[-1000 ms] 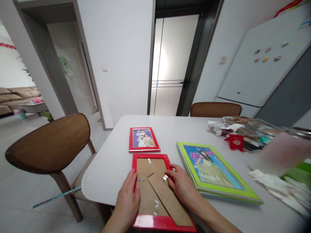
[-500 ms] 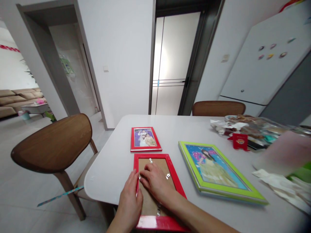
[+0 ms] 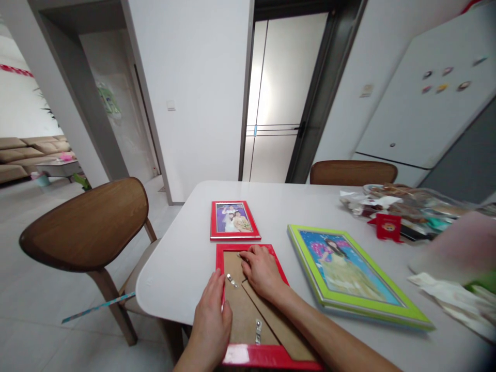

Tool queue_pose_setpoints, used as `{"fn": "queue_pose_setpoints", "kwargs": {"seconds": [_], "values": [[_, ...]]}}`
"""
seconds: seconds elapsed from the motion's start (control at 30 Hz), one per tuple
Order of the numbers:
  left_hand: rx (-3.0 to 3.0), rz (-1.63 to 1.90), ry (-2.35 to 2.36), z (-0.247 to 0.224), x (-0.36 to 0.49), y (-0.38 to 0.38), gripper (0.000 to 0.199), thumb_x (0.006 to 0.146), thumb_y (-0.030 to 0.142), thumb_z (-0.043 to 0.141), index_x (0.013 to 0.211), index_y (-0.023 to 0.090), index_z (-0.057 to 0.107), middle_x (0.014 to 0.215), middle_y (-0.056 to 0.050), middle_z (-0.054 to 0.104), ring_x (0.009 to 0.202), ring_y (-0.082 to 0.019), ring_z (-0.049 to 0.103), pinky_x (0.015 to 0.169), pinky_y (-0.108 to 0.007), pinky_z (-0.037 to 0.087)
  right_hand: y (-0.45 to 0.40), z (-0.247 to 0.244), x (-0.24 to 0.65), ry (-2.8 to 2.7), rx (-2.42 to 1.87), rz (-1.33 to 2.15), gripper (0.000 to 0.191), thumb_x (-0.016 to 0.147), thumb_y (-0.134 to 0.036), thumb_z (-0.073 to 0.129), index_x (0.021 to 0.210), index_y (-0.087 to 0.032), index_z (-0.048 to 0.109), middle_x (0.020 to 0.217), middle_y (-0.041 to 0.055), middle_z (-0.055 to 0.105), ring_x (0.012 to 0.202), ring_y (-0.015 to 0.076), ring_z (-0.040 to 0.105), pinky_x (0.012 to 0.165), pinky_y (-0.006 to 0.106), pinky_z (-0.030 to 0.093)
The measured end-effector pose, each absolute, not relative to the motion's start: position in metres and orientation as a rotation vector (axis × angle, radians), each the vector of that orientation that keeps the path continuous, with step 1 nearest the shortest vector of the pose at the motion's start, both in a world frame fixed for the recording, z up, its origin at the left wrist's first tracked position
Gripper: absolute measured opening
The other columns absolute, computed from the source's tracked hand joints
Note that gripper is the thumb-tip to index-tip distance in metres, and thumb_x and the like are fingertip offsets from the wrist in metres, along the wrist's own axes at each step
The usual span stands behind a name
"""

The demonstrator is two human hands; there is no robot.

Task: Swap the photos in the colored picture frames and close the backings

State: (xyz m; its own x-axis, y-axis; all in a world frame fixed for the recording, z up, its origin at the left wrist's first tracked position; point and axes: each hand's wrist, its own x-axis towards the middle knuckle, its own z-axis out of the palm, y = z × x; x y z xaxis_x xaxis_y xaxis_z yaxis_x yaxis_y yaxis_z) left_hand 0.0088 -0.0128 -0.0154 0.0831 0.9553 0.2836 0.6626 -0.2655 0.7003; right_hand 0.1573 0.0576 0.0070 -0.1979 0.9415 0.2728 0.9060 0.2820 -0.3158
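Observation:
A red picture frame [image 3: 267, 356] lies face down on the table, its brown backing board [image 3: 242, 305] showing. My left hand [image 3: 212, 320] holds the frame's left edge, fingers along the outer side and thumb near the inner edge. At the top of the board, the bent fingers of my right hand [image 3: 263, 271] are closed on a small metal clip, mostly covered by the fingertips. Another metal clip [image 3: 231, 280] near the left edge lies over the board. Lower down is a metal clip [image 3: 258, 331]. My right hand and forearm hide the board's right side.
Beyond lies a smaller red frame [image 3: 235, 237] with a photo. To the right is a green frame [image 3: 372, 305] with a picture. Plastic packaging [image 3: 420, 199], a red card [image 3: 388, 227] and white tissue [image 3: 457, 294] occupy the table's right side. A wooden chair [image 3: 85, 227] stands at left.
My right hand has moved up from the left clip to the top one. The left clip now points inward over the board. My left hand stays on the frame's edge.

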Motion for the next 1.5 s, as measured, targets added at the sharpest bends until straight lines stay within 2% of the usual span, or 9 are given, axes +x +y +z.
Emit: {"fn": "queue_pose_setpoints", "kwargs": {"seconds": [0.27, 0.4, 0.5, 0.63, 0.8, 0.97, 1.17, 1.33, 1.5], "values": [[1.955, 1.046, 1.58, -0.015, 0.009, -0.012, 0.046, 0.07, 0.009, 0.039, 0.116, 0.006, 0.045, 0.125, -0.016, 0.043, 0.116, -0.022, 0.037, 0.099, -0.04, 0.03, 0.031, 0.024, 0.171, -2.27, -1.44, 0.31, 0.033, 0.075, -0.02, 0.046, 0.107, -0.021, 0.054, 0.104, 0.0069, 0.051, 0.095, 0.0173, 0.044, 0.083, 0.029, 0.034], [1.926, 1.107, 1.554, -0.017, 0.008, -0.014, 0.046, 0.069, 0.008, 0.041, 0.114, 0.011, 0.047, 0.123, -0.013, 0.046, 0.116, -0.021, 0.039, 0.098, -0.041, 0.03, -0.004, 0.035, 0.193, -2.438, -1.191, 0.677, 0.03, 0.065, -0.019, 0.057, 0.094, -0.027, 0.061, 0.118, 0.0029, 0.043, 0.109, 0.0185, 0.037, 0.093, 0.032, 0.028], [1.938, 1.102, 1.559, -0.018, 0.008, -0.014, 0.047, 0.069, 0.008, 0.04, 0.115, 0.011, 0.045, 0.124, -0.013, 0.044, 0.116, -0.021, 0.037, 0.098, -0.041, 0.03, -0.02, 0.035, 0.194, -2.472, -1.161, 0.735, 0.024, 0.063, -0.02, 0.061, 0.084, -0.031, 0.065, 0.123, -0.0003, 0.041, 0.116, 0.0205, 0.03, 0.097, 0.037, 0.022], [1.936, 1.092, 1.571, -0.018, 0.008, -0.014, 0.047, 0.069, 0.008, 0.04, 0.116, 0.011, 0.045, 0.125, -0.013, 0.044, 0.116, -0.021, 0.038, 0.098, -0.04, 0.03, -0.022, 0.031, 0.186, -2.407, -1.207, 0.666, 0.014, 0.068, -0.022, 0.056, 0.075, -0.029, 0.066, 0.114, 0.0014, 0.048, 0.111, 0.0199, 0.037, 0.096, 0.039, 0.023], [1.92, 1.093, 1.558, -0.017, 0.008, -0.014, 0.045, 0.07, 0.01, 0.041, 0.115, 0.011, 0.045, 0.125, -0.013, 0.044, 0.116, -0.021, 0.038, 0.098, -0.04, 0.029, -0.019, 0.027, 0.187, -2.233, -1.442, 0.526, 0.032, 0.066, -0.028, 0.056, 0.098, -0.021, 0.058, 0.113, 0.0096, 0.047, 0.102, 0.0227, 0.043, 0.088, 0.036, 0.032], [1.892, 1.096, 1.557, -0.019, 0.005, -0.013, 0.043, 0.074, 0.016, 0.042, 0.116, 0.01, 0.044, 0.125, -0.013, 0.043, 0.116, -0.02, 0.037, 0.099, -0.039, 0.028, -0.015, 0.025, 0.187, -2.159, -1.53, 0.501, 0.037, 0.063, -0.019, 0.053, 0.1, -0.02, 0.055, 0.094, 0.0074, 0.053, 0.09, 0.0199, 0.047, 0.08, 0.031, 0.037], [1.659, 1.169, 1.407, -0.003, 0.009, -0.011, 0.037, 0.07, 0.028, 0.052, 0.105, 0.015, 0.054, 0.119, -0.009, 0.05, 0.113, -0.022, 0.041, 0.097, -0.037, 0.028, -0.012, 0.044, 0.182, -2.069, -1.472, 0.429, 0.035, 0.06, -0.015, 0.053, 0.094, -0.019, 0.057, 0.09, 0.0063, 0.052, 0.087, 0.0187, 0.047, 0.078, 0.03, 0.038], [1.218, 1.238, 1.209, 0.02, 0.009, -0.009, 0.033, 0.072, 0.042, 0.046, 0.09, 0.015, 0.054, 0.084, -0.004, 0.065, 0.08, -0.021, 0.06, 0.069, -0.031, 0.047, -0.013, 0.066, 0.178, -2.032, -1.332, 0.47, 0.033, 0.065, -0.02, 0.052, 0.098, -0.02, 0.054, 0.096, 0.0057, 0.053, 0.09, 0.0178, 0.048, 0.08, 0.03, 0.039], [1.126, 1.23, 1.325, 0.027, -0.042, -0.004, 0.027, 0.07, 0.041, 0.046, 0.082, 0.018, 0.05, 0.066, 0.002, 0.063, 0.057, -0.016, 0.06, 0.052, -0.025, 0.045, -0.001, 0.051, 0.203, -1.956, -1.542, 0.387, 0.035, 0.073, -0.028, 0.044, 0.106, -0.017, 0.049, 0.099, 0.0084, 0.054, 0.089, 0.0187, 0.051, 0.079, 0.032, 0.039]]}}
